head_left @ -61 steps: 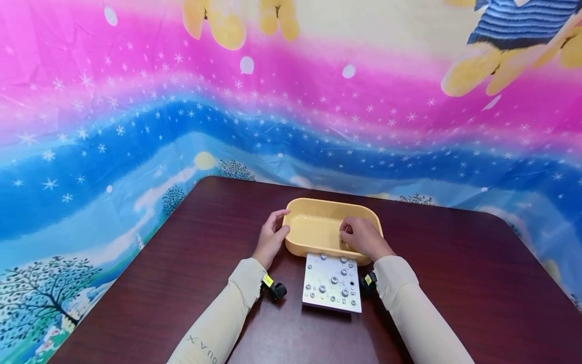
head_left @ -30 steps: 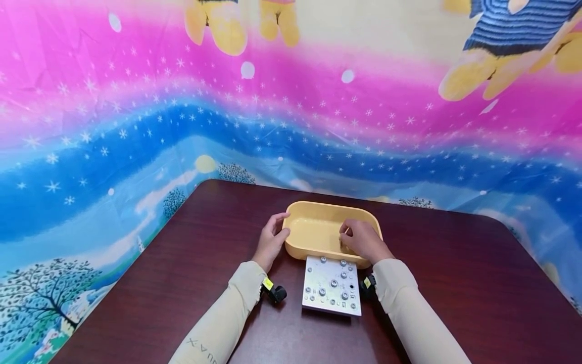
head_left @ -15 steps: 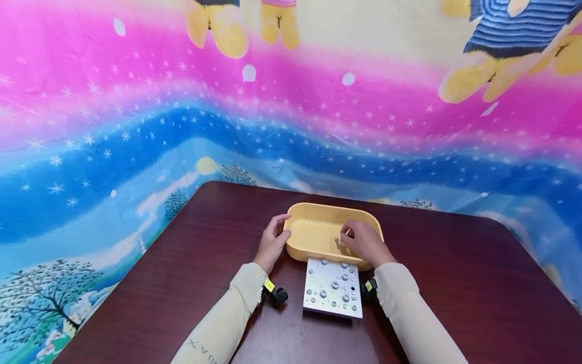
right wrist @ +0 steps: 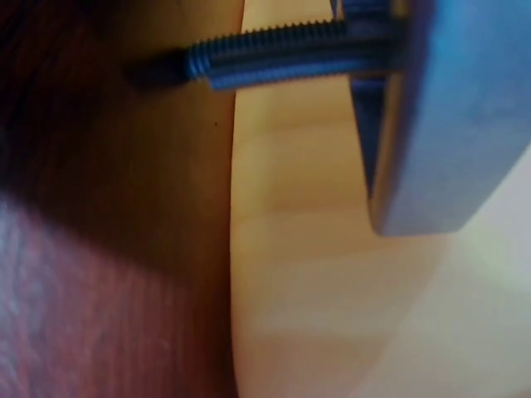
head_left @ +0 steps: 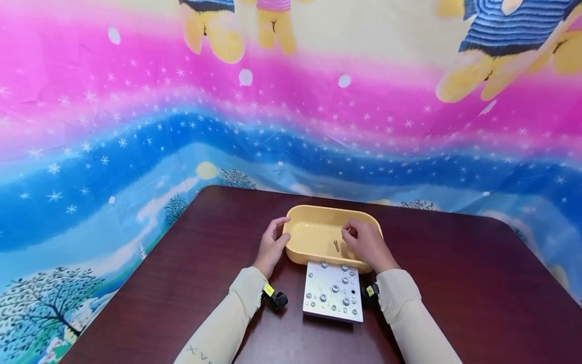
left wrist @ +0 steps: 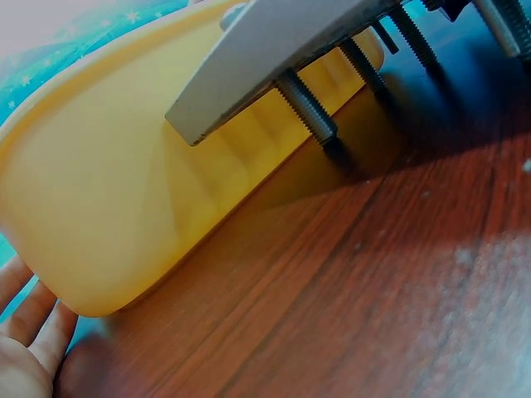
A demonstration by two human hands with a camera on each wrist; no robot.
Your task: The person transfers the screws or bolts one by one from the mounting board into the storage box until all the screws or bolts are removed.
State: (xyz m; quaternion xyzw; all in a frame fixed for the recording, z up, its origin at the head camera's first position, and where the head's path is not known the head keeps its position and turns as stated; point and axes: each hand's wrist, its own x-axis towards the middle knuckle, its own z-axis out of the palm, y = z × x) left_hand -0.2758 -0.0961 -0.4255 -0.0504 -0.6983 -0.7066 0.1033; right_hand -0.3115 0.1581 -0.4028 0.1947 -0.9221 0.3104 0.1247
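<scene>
A yellow plastic box sits on the table. My left hand rests at its left end, thumb and fingers loosely touching the wall. In the left wrist view the fingers lie fairly straight by the box's corner. My right hand is inside the box at the right, fingers bent; whether anything is between its fingertips is hidden. Beside it, thin metal screws lie on the box floor. In front of the box stands a silver metal plate with several bolt heads on top, raised on threaded shanks.
The dark reddish-brown table has rounded far corners. Behind it hangs a colourful printed cloth. A small black camera on the left wrist is close to the plate's left side. The right wrist view shows the plate's edge near the box wall.
Screws have come into sight on the box floor beside the right fingertips, and the right hand has drawn slightly rightward from them. The left hand stays at the box's end.
</scene>
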